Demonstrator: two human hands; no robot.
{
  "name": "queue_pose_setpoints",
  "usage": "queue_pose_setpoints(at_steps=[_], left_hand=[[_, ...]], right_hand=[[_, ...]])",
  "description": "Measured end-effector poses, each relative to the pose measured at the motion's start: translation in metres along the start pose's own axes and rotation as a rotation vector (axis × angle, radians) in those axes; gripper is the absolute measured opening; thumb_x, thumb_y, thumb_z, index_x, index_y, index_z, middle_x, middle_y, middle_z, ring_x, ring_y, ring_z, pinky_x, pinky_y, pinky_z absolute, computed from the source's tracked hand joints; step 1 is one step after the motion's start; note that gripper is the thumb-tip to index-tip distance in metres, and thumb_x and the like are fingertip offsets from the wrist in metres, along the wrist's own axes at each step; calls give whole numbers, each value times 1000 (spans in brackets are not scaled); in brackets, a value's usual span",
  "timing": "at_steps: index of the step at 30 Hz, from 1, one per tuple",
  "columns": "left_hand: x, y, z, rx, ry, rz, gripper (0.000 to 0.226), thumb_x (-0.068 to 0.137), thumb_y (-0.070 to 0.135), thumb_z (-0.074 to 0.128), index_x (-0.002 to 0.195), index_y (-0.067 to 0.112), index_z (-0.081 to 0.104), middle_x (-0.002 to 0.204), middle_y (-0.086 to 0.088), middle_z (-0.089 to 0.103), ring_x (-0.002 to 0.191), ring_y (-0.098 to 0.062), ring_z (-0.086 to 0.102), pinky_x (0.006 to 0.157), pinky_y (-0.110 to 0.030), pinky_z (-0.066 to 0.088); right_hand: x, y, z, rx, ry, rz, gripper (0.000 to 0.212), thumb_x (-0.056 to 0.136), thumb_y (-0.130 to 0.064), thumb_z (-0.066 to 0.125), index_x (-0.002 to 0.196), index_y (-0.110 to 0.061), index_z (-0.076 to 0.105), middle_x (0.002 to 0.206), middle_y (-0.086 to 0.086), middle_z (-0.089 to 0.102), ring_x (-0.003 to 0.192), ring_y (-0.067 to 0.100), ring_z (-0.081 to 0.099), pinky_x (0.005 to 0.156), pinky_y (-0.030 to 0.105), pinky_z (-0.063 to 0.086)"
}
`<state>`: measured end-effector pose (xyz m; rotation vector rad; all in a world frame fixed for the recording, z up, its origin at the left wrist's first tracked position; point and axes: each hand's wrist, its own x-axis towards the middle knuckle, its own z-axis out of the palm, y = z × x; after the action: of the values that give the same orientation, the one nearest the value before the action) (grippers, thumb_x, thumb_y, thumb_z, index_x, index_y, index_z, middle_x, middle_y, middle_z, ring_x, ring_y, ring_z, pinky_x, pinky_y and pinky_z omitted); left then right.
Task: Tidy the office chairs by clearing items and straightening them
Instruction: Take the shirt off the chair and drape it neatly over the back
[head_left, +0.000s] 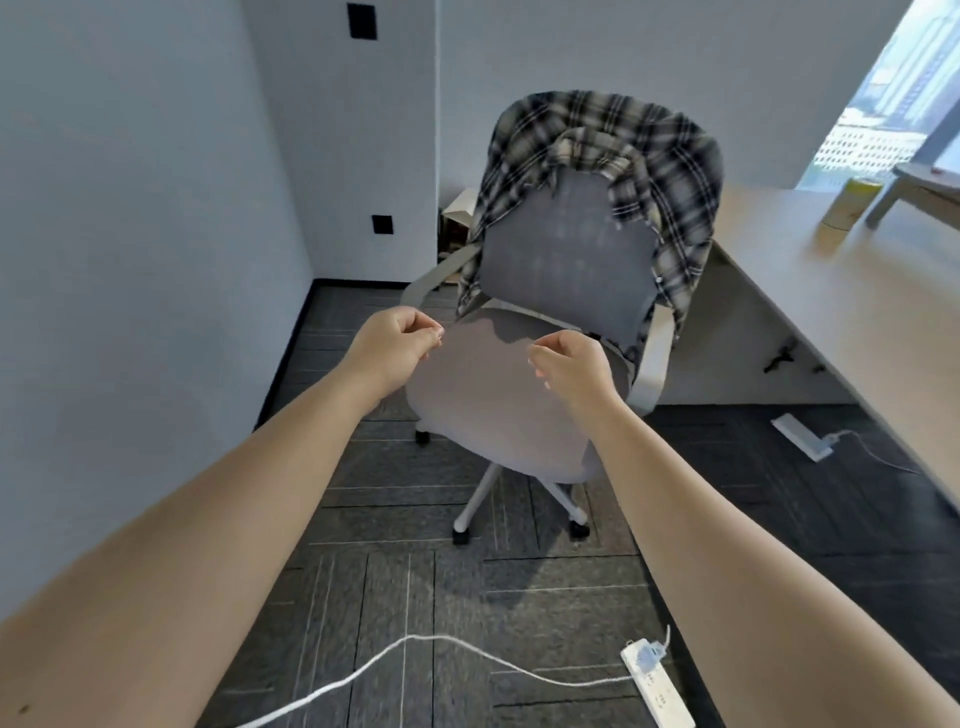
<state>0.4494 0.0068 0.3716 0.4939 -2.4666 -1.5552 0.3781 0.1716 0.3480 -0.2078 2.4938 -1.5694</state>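
Note:
A grey office chair (498, 395) on white legs with castors stands in front of me, turned slightly left, beside a desk. A black-and-white plaid shirt (670, 171) is draped over the top of its mesh backrest, hanging down both sides. My left hand (397, 340) hovers over the seat's left edge with its fingers curled in and nothing in them. My right hand (571, 369) hovers above the right of the seat, fingers curled loosely, holding nothing. Neither hand touches the shirt or the chair.
A light desk (857, 312) runs along the right with a yellow-topped cylinder (847, 205) on it. A white power strip (657, 686) and cable (363, 675) lie on the dark carpet near my feet; another strip (802, 436) lies under the desk. Walls close the left.

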Motion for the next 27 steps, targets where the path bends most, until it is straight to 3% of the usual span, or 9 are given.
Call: queue_pose_setpoints(at_steps=[6,10,14,17,27], left_hand=[[40,-30,-37,-14,58,-29,21,90,17,48,71,24,54,76,9,57,70,-5,51,68,-22,41],[92,-47,-52,-3,68,-63,20,90,17,47,72,24,54,77,8,57,71,-5,51,70,-21,41],[151,-58,-62,23,58,-104,21,91,18,47,72,25,53,77,10,57,75,-8,52,80,-28,41],[197,-68,-71,19,65,-133,22,91,18,47,72,26,53,78,10,56,76,-8,52,76,-27,42],[339,-129,-85,-9,-56,-203,20,89,19,48,71,26,53,79,8,56,80,-12,52,81,-31,44]], right_hand=[[46,-17,57,30,-94,22,11,86,-19,53,76,-17,56,68,-3,54,65,15,49,64,27,41],[101,-27,85,49,-95,36,20,86,-17,52,66,-22,53,68,-2,53,64,14,47,68,30,41],[163,-32,106,87,-75,68,15,86,-16,51,72,-18,56,68,-3,54,63,12,47,68,30,42],[208,-33,125,74,-74,108,14,87,-18,51,75,-18,56,70,-5,54,68,13,48,73,33,43],[328,-24,202,82,-38,280,27,88,-16,52,61,-19,47,61,-2,48,54,12,39,55,25,34]])
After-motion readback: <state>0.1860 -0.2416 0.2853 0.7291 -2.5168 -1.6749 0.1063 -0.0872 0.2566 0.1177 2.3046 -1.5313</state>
